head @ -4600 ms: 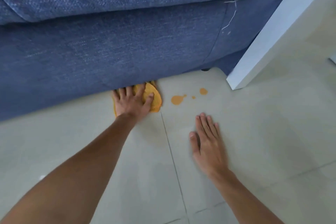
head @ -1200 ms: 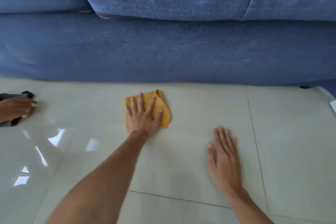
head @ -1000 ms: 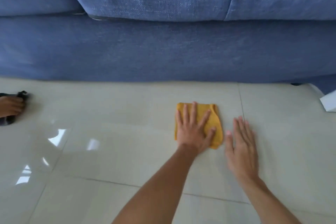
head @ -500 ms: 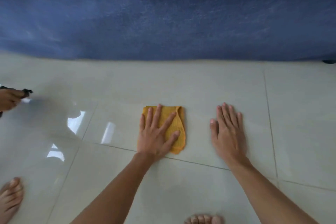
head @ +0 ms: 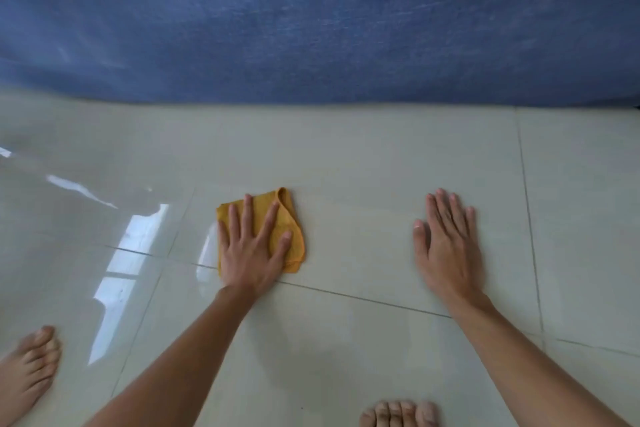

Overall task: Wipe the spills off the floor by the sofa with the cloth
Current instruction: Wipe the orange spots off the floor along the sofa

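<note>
A folded orange cloth (head: 293, 242) lies on the pale tiled floor (head: 363, 156), well in front of the blue sofa (head: 311, 38). My left hand (head: 251, 250) presses flat on the cloth with fingers spread, covering most of it. My right hand (head: 446, 246) rests flat on the bare tile to the right, about two hand-widths from the cloth, holding nothing. I see no orange spill on the visible floor.
The sofa's front runs across the whole top of the view. A bare foot (head: 27, 371) stands at the bottom left and toes (head: 398, 414) show at the bottom edge. Glossy window reflections (head: 121, 253) lie on the tiles to the left.
My left hand has slid the cloth back from the sofa and leftwards, away from my right hand. The other person's hand at the left edge has left the view. The earlier spill is gone.
</note>
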{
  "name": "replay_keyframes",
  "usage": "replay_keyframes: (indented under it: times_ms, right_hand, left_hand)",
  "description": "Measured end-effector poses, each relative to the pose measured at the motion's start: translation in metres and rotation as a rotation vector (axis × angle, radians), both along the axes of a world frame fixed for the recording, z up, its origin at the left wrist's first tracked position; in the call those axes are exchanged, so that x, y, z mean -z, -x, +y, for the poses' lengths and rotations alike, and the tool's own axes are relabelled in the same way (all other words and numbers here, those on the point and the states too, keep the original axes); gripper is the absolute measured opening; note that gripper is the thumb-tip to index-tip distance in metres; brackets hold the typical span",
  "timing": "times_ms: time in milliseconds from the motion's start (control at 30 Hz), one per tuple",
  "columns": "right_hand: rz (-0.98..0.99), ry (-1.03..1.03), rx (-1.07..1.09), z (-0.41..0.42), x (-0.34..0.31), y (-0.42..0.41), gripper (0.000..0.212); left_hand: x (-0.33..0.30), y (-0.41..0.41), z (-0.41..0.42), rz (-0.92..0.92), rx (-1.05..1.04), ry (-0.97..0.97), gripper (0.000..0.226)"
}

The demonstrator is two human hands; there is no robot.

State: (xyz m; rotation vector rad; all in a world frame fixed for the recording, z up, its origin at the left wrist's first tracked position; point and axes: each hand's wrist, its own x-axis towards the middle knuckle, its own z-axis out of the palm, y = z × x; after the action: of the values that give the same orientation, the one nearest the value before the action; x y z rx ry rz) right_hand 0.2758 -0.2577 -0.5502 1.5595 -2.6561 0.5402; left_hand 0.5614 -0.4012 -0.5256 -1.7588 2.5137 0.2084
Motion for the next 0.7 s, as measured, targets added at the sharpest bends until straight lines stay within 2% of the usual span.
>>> replay_keyframes:
  times_ms: [333,467,567,633,700]
  right_hand:
    - [-0.028,0.200,0.011,-0.010,-0.012,0.010,0.045]
    - [-0.107,0.083,-0.090,-0.033,-0.035,0.018,0.043]
    - [-0.113,0.002,-0.176,-0.045,-0.041,0.023,0.044]
    - [-0.145,-0.063,-0.217,-0.050,-0.045,0.025,0.038]
    - [-0.187,-0.112,-0.248,-0.052,-0.050,0.026,0.030]
  left_hand:
    - [-0.007,0.148,0.087,0.132,0.322,-0.108,0.067]
    - [-0.016,0.159,0.086,0.153,0.333,-0.170,0.064]
    - [-0.027,0.150,0.060,0.264,0.307,-0.109,0.053]
    - [-0.031,0.146,0.037,0.233,0.338,-0.062,0.050]
    - [-0.034,0.147,0.020,0.165,0.365,-0.101,0.051]
